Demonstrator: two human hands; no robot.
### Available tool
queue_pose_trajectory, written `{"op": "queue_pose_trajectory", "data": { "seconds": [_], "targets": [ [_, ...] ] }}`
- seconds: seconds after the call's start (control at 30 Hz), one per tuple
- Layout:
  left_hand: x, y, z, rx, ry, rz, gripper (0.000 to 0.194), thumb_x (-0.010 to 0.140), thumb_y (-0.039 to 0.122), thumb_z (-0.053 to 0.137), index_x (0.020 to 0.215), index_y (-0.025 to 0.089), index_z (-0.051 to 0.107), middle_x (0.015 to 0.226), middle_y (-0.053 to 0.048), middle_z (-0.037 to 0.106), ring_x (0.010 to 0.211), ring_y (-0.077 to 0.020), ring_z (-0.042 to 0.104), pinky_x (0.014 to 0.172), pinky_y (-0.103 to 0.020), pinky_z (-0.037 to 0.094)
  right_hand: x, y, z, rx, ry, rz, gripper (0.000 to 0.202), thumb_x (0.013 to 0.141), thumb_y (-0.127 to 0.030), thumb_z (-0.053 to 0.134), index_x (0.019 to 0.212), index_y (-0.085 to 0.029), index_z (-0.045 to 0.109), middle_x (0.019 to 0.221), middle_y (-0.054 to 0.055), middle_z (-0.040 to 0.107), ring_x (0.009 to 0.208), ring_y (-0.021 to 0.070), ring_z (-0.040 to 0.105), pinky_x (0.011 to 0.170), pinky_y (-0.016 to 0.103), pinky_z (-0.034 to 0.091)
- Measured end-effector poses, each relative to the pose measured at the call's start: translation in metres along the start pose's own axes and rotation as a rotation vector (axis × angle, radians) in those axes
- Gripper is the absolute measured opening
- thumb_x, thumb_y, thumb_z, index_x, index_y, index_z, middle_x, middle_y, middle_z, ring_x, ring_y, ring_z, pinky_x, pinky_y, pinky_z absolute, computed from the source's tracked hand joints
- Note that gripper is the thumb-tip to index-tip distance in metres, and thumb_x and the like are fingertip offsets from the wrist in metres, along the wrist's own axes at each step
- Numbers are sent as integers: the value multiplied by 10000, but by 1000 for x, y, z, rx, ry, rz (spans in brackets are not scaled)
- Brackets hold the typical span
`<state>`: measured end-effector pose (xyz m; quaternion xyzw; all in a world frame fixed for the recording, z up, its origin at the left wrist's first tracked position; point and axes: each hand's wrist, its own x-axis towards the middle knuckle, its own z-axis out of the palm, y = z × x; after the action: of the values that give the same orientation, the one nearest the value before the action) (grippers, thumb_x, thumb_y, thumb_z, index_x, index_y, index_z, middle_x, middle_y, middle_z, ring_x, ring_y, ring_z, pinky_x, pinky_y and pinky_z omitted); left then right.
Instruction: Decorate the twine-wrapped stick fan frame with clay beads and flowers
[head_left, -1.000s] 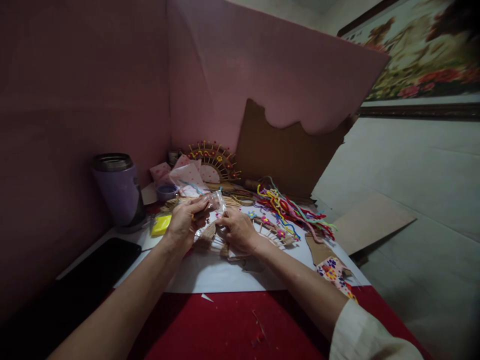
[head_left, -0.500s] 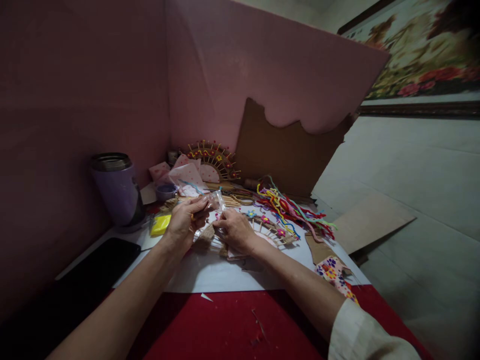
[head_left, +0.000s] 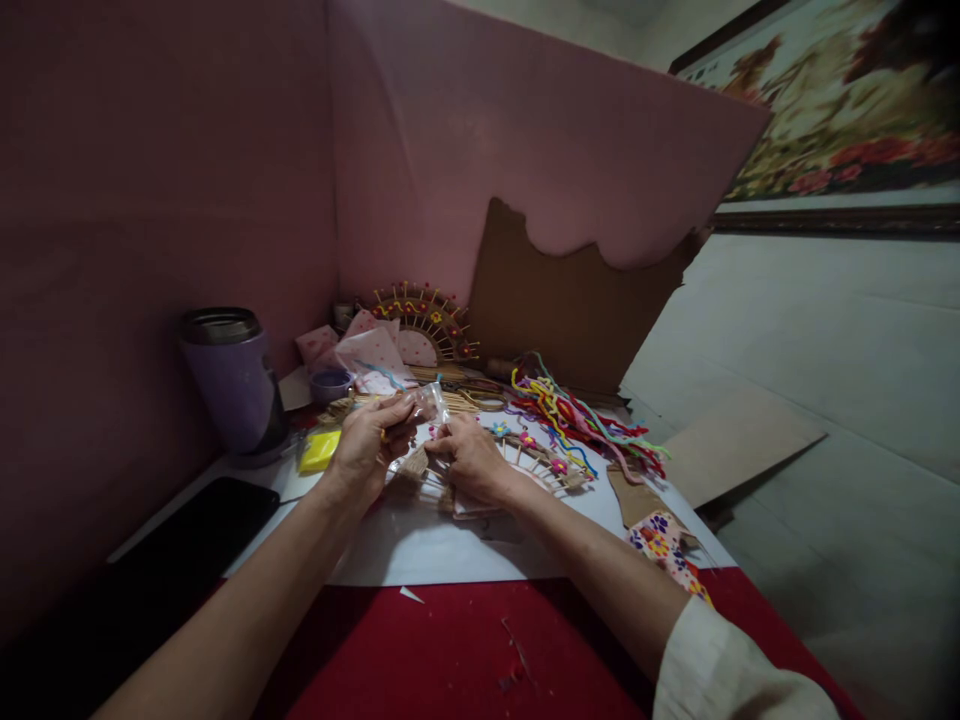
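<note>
My left hand (head_left: 373, 440) is closed on a small clear plastic bag (head_left: 431, 403), held above the table. At the bag's right edge, my right hand (head_left: 472, 455) has its fingers pinched together on the plastic. What lies inside the bag is too small to make out. Under my hands lies a half-round fan-like craft piece (head_left: 540, 465) with thin sticks, twine and pink and blue flowers; my right hand covers part of it.
A purple tumbler (head_left: 234, 385) and a black phone (head_left: 214, 525) are at the left, near a yellow packet (head_left: 319, 452). Colourful fuzzy stems (head_left: 581, 415) lie at the right. Behind stand a decorated fan (head_left: 424, 325) and torn cardboard (head_left: 562, 295). Patterned fabric (head_left: 664, 545) lies front right.
The view has shifted very slightly. Both hands keep nearly the same pose on the plastic bag.
</note>
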<state>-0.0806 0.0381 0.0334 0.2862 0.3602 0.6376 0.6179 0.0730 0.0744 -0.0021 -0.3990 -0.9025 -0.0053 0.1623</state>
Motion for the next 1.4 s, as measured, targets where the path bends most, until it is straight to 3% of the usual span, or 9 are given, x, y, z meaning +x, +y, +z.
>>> {"op": "queue_pose_trajectory", "data": {
  "seconds": [0.33, 0.53, 0.67, 0.83, 0.93, 1.0, 1.2, 1.4],
  "targets": [
    [-2, 1, 2, -17, -24, 4, 76, 655, 139, 676, 708, 100, 638, 565, 3, 632, 362, -25, 440, 315, -122, 279, 1, 7, 6, 78, 83, 25, 371, 697, -1, 569, 982, -193, 708, 907, 60, 633, 891, 196, 483, 776, 305, 376],
    [-2, 1, 2, -9, 6, 1, 60, 671, 137, 670, 703, 100, 636, 559, 1, 629, 370, -34, 461, 321, -121, 293, -3, 5, 4, 38, 100, -22, 197, 780, -165, 590, 905, -213, 735, 857, 71, 618, 879, 210, 474, 766, 328, 388],
    [-1, 1, 2, -3, 28, 1, 77, 660, 136, 683, 722, 107, 648, 588, -8, 646, 402, -47, 494, 338, -128, 309, -5, 2, 5, -69, 86, -105, 184, 821, -242, 558, 834, -207, 738, 861, 82, 612, 887, 219, 465, 782, 351, 380],
    [-2, 3, 3, -2, 46, -7, 87, 649, 122, 678, 732, 109, 656, 593, -10, 655, 394, -46, 484, 344, -135, 305, -5, 4, 7, -18, 98, -76, 165, 778, -177, 598, 863, -215, 734, 845, 70, 617, 874, 213, 472, 750, 334, 388],
    [-3, 3, 4, -3, 46, -8, 87, 641, 132, 683, 719, 108, 654, 581, -9, 651, 388, -44, 476, 348, -137, 304, -6, 9, 4, 127, 170, -26, 249, 731, -72, 606, 901, -215, 719, 818, 48, 631, 842, 193, 499, 732, 310, 397],
    [-3, 3, 4, -3, 42, -2, 91, 628, 140, 694, 698, 107, 646, 579, -9, 648, 386, -41, 465, 350, -138, 300, -8, 9, -2, 227, 253, 24, 204, 746, -67, 592, 856, -197, 704, 801, 39, 645, 818, 182, 519, 741, 309, 403],
    [-2, 2, 3, 3, 19, 1, 117, 609, 160, 714, 684, 113, 637, 555, 10, 619, 372, -31, 429, 339, -133, 270, -17, -6, -32, 514, 554, 283, 51, 786, -224, 593, 747, -190, 600, 747, 13, 631, 732, 162, 557, 660, 272, 423],
    [-2, -2, 2, 71, -30, -10, 173, 608, 213, 741, 728, 123, 654, 619, -2, 640, 446, -48, 504, 389, -128, 348, -26, -23, -39, 704, 611, 243, 93, 786, -168, 530, 812, -186, 618, 784, 11, 636, 746, 145, 579, 680, 250, 445]
  ]
}}
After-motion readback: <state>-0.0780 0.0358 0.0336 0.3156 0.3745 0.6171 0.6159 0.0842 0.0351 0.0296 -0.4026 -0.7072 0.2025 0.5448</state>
